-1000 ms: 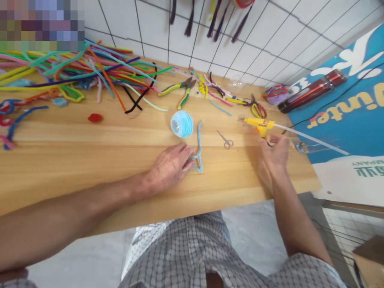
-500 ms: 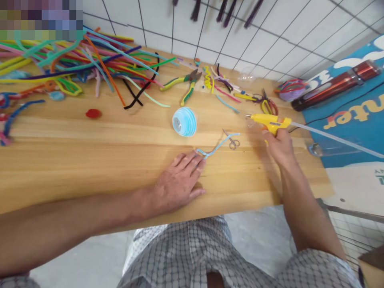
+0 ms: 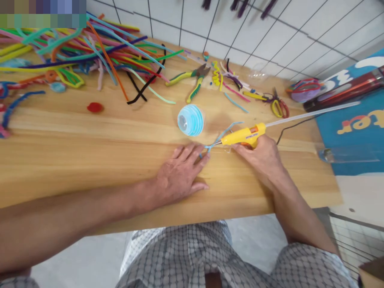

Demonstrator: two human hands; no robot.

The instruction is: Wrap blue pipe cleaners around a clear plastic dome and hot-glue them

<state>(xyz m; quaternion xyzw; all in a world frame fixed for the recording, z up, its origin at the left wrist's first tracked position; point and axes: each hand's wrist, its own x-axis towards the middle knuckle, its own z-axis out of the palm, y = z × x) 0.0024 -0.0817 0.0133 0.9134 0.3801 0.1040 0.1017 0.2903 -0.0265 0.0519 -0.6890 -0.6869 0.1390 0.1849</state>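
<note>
My left hand (image 3: 181,172) lies palm down on the table with its fingers stretched out. Its fingertips press on one end of a bent light-blue pipe cleaner (image 3: 225,131). Fingers wrapped around its handle, my right hand (image 3: 261,154) grips a yellow hot glue gun (image 3: 243,136). The gun's metal nozzle points left, at or very near the pipe cleaner beside my left fingertips; contact cannot be made out. A clear glue stick (image 3: 312,114) juts from the gun's rear. Just beyond my left hand is a cup-like piece ringed with light blue (image 3: 192,120).
A heap of coloured pipe cleaners (image 3: 111,52) fills the back left. Pliers (image 3: 195,78), yellow-and-red scissors (image 3: 279,106) and small scraps lie along the wall. A red oval piece (image 3: 95,107) lies at left, a dark-red flask (image 3: 345,90) at right. The gun's black cord (image 3: 283,130) trails right.
My right hand has brought the glue gun left and down, from above the table's right side to the pipe cleaner. My left hand stays on the table. The view has shifted slightly.
</note>
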